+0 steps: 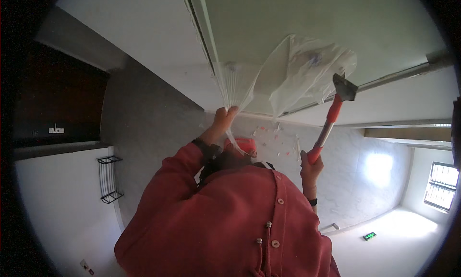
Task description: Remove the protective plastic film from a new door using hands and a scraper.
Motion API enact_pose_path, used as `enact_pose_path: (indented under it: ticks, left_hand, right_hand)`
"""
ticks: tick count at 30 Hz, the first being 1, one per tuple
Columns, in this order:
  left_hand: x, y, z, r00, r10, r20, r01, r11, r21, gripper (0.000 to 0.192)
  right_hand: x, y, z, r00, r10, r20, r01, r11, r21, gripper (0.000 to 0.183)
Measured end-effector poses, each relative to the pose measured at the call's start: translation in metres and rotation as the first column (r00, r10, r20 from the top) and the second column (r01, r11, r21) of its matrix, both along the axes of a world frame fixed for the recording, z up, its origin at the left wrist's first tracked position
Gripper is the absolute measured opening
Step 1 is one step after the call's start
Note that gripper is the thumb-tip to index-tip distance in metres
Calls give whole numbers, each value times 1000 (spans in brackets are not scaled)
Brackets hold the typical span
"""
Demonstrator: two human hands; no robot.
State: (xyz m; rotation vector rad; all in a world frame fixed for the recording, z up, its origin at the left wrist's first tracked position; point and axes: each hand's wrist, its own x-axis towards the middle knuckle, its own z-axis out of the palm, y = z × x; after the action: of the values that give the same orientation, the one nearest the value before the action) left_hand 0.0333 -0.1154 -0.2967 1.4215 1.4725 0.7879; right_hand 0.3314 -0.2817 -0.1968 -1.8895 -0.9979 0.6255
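My left hand grips the edge of a clear plastic film, which is bunched into pleats at my fingers. The film spreads up and to the right over a pale green glass or panel surface. My right hand is closed around the red handle of a long-handled scraper. The scraper's wide metal head points up, close in front of the film's right part; whether it touches is unclear. A red container stands on the floor below my left hand.
Small red and pale scraps lie scattered on the grey floor near the panel's foot. A black wire rack is on the white wall at left. A barred window and a green exit sign are at right.
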Motion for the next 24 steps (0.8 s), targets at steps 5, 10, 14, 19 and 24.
enact_pose_path:
  ticks: [5,10,14,19,24]
  left_hand:
    - [-4,-22,-11,996,41,84,-42,999,13,33]
    - [6,-37,2,997,55,58,-58,997,41,40]
    - [1,-36,4,984,29,173,-2,988,-152,39]
    - [-20,-45,19,735,202,648,31,944,-328,29]
    - [-20,1,53,979,191,-71,-168,954,248,36]
  right_hand:
    - [-14,5,22,986,-51,-157,42,997,-57,20]
    - [-13,7,19,983,-27,-182,28,1000,0,20]
    - [-2,6,7,988,4,-152,-1,1000,21,19]
    - [5,2,1,999,29,45,-34,994,101,20]
    - [0,3,-6,990,-88,-106,94,994,56,24]
